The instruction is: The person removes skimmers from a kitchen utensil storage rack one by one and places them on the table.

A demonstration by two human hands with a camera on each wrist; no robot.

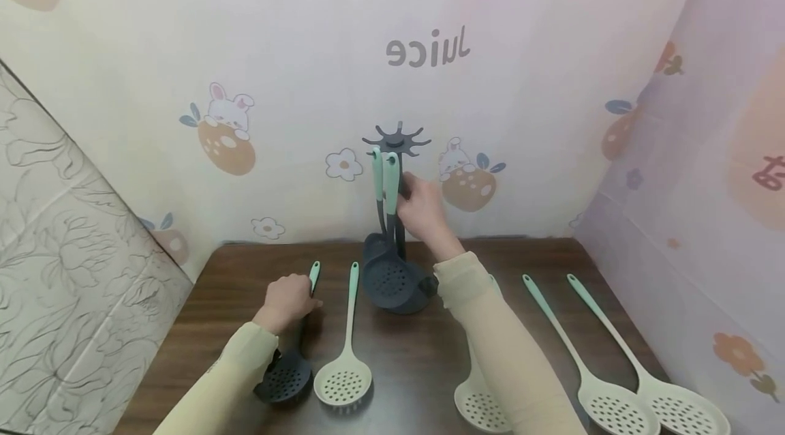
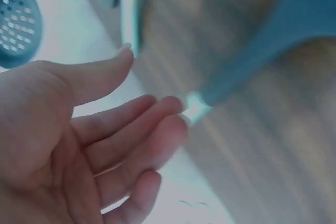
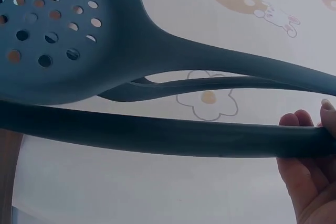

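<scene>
My right hand (image 1: 423, 206) grips the dark post of a utensil stand (image 1: 396, 142) at the back middle of the table; the right wrist view shows fingers and thumb around the post (image 3: 157, 135). From its hooks hang a dark skimmer (image 1: 390, 285) and another dark utensil partly behind it, both with mint handle ends. On the left, my left hand (image 1: 288, 300) is over the handle of a dark skimmer (image 1: 288, 378) lying on the table. The left wrist view shows its fingers loosely bent, thumb apart, fingertips near the mint handle end (image 2: 197, 107).
A cream skimmer (image 1: 343, 380) with a mint handle lies right of the dark one. Another cream skimmer (image 1: 481, 404) is partly under my right forearm. Two larger cream skimmers (image 1: 618, 411) lie at the right edge of the brown table (image 1: 202, 346). A patterned wall covering stands behind.
</scene>
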